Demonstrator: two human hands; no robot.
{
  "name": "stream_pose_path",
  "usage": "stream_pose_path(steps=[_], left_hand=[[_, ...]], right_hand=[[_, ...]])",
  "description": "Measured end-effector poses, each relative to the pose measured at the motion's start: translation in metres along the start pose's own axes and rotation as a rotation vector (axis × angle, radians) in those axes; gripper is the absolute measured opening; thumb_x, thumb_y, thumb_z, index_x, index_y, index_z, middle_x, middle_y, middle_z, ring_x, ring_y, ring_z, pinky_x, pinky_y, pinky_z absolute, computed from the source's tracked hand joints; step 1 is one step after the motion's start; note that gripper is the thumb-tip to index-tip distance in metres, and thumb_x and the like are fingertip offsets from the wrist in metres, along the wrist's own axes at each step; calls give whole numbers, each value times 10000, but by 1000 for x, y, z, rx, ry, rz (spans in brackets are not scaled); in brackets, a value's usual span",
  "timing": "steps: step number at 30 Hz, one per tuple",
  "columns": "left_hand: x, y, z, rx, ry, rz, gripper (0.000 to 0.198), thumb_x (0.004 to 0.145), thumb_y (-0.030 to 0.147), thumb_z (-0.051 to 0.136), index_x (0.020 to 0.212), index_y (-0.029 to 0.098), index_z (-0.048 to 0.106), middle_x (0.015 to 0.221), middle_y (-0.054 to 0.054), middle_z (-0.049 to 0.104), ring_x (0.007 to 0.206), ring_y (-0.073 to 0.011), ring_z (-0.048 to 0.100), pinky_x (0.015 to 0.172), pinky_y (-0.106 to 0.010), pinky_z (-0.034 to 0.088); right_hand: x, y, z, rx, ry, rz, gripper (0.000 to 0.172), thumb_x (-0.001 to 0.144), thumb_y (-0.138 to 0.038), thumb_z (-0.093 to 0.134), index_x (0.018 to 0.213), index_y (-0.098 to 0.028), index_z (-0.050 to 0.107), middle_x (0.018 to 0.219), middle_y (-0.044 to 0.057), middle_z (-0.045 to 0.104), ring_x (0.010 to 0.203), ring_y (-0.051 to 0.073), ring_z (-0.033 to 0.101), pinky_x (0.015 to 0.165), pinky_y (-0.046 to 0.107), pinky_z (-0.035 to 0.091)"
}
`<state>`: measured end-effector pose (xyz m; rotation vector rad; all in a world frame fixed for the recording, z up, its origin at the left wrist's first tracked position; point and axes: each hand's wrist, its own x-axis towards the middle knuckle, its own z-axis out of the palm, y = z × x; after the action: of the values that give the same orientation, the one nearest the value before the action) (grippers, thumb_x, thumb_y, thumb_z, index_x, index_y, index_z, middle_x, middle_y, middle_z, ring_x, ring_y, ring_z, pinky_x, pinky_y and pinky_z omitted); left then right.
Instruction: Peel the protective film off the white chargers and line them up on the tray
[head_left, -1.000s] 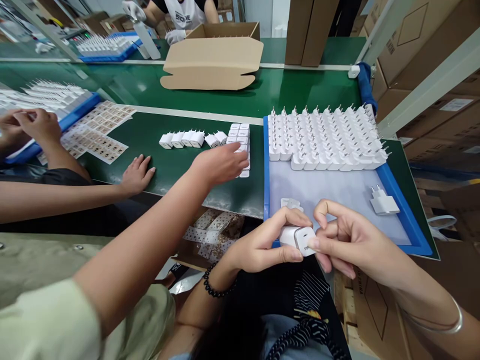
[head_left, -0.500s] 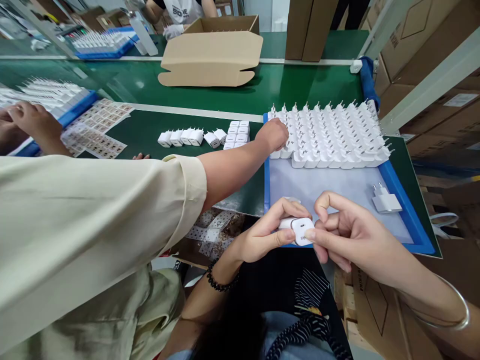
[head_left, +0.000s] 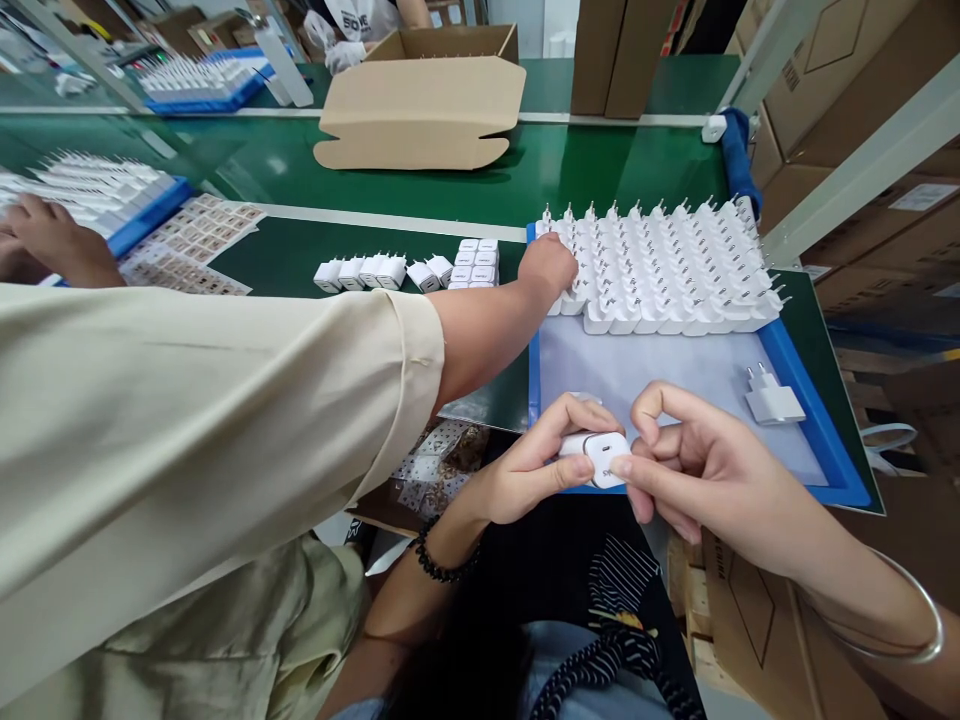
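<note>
My left hand (head_left: pixel 529 465) is closed around a white wall charger (head_left: pixel 606 462), its face with a small USB-C-type port turned towards me. My right hand (head_left: pixel 697 460) meets it from the other side, thumb pressed on the lower right edge of that face and fingers curled. Just beyond my hands lies a blue-rimmed tray (head_left: pixel 817 440). One loose charger (head_left: pixel 775 398) rests in it on the right, its two pins pointing away. Packed rows of white chargers (head_left: pixel 675 280), pins up, fill the tray's far part.
A co-worker's arm (head_left: pixel 480 330) reaches across from the left, the hand (head_left: pixel 549 268) at the rows' left edge. More chargers (head_left: pixel 360 272) stand on the green table, near sticker sheets (head_left: pixel 202 235). An open cardboard box (head_left: pixel 424 110) sits behind; cartons (head_left: pixel 885 200) are at right.
The co-worker's sleeve has shifted right and slightly up, while that hand stays at the rows' left edge. My hands and the charger keep nearly the same pose.
</note>
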<state>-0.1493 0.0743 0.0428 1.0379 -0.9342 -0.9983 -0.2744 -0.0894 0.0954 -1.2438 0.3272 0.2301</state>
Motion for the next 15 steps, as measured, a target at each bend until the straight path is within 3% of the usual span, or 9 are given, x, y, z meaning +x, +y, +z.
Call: stream_pose_path(steps=[15], left_hand=[[4,-9,8,-178,88,-14,283,963,395,669,1138,191,581,1081,-68,593,930,-174,554,853,-287,427]], right_hand=[[-1,-2,2,-64,29,-22,312,900,-237,688,880,-245,377,539,-93,608,388,28,360,383,131,240]])
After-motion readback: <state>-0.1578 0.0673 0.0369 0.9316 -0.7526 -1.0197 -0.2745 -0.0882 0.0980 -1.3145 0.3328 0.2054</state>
